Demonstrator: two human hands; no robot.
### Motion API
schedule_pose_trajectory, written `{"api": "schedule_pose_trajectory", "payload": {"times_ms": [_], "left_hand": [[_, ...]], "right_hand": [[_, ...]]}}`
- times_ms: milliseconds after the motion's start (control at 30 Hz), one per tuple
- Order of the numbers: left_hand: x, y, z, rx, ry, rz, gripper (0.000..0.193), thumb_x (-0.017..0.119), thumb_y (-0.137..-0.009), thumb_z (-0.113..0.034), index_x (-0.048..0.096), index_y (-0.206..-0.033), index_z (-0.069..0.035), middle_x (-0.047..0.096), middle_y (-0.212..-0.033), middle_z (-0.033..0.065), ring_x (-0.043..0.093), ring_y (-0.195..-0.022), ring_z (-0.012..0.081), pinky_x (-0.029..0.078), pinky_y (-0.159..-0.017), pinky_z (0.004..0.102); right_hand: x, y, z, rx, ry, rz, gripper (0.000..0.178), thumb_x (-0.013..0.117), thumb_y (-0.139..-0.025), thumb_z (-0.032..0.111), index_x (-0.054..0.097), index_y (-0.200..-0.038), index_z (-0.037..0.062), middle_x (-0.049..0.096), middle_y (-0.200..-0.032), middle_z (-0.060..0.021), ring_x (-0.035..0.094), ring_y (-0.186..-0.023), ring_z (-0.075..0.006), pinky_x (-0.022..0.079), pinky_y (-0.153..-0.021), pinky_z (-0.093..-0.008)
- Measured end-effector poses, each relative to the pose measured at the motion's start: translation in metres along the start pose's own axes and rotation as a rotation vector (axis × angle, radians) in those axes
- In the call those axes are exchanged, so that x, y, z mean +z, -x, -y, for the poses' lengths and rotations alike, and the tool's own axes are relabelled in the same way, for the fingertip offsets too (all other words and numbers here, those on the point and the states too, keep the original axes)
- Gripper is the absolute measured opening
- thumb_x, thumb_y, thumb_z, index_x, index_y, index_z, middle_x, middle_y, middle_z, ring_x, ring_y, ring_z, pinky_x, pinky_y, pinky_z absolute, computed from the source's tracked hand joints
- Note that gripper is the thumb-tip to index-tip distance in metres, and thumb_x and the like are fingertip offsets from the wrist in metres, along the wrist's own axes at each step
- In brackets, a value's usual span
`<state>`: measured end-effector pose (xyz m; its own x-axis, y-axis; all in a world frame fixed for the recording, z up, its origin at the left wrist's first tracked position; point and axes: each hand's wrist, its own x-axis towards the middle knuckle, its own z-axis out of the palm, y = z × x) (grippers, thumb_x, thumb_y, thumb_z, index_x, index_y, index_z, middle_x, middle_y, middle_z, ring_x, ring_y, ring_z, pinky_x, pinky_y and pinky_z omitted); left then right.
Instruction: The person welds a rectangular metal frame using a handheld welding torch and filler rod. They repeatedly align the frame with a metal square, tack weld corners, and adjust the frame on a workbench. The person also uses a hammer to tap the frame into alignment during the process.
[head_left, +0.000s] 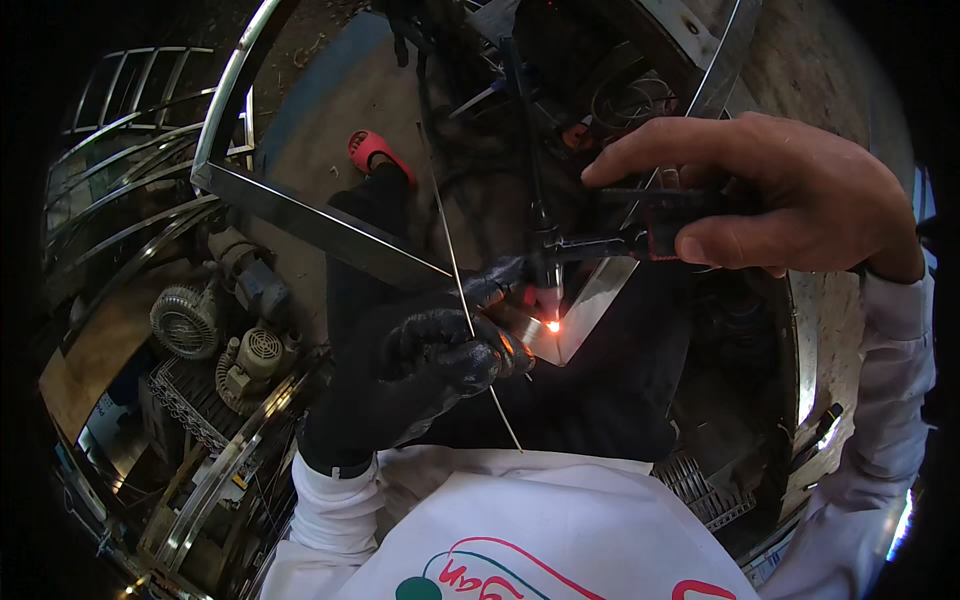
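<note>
My bare right hand (800,195) is closed around the handle of a TIG welding torch (590,246), its index finger stretched out along the top. The torch nozzle points down at a corner of a shiny metal frame (310,222) over my lap, and an orange-white glow sits at its tip. My left hand (430,350), in a black glove, pinches a thin filler rod (447,228) that runs slanting across the fingers. That hand lies against the frame's left bar, just left of the glow. Glove and torch hide part of the corner.
Electric motors (185,318) stand on the floor at the left, below a stack of curved metal frames (135,125). A red shoe (368,150) is at the upper middle. Cables and tools crowd the far side. A metal grate (705,492) lies at the lower right.
</note>
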<state>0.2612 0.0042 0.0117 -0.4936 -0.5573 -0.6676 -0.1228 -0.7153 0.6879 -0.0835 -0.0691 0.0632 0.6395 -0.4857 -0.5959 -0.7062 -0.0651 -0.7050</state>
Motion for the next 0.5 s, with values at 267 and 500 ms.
{"api": "schedule_pose_trajectory", "payload": {"times_ms": [267, 500], "left_hand": [[-0.005, -0.004, -0.003, -0.002, 0.085, 0.162, 0.044, 0.069, -0.098, -0.005, 0.056, -0.139, 0.007, 0.073, -0.109, 0.0096, 0.066, -0.097, 0.012, 0.053, -0.088, 0.027], [-0.01, -0.002, 0.0, 0.001, 0.053, 0.174, 0.043, 0.068, -0.099, -0.003, 0.059, -0.139, 0.009, 0.073, -0.114, 0.0104, 0.067, -0.101, 0.0121, 0.054, -0.091, 0.0274]], "right_hand": [[-0.003, 0.001, 0.023, 0.13, -0.042, 0.01, 0.057, 0.068, -0.092, 0.012, 0.053, -0.146, -0.0006, 0.071, -0.11, -0.0175, 0.074, -0.073, -0.0199, 0.056, -0.068, -0.034], [-0.002, 0.003, 0.022, 0.115, -0.03, 0.007, 0.058, 0.068, -0.091, 0.01, 0.053, -0.145, -0.0019, 0.072, -0.102, -0.0165, 0.072, -0.069, -0.0195, 0.055, -0.065, -0.0345]]}}
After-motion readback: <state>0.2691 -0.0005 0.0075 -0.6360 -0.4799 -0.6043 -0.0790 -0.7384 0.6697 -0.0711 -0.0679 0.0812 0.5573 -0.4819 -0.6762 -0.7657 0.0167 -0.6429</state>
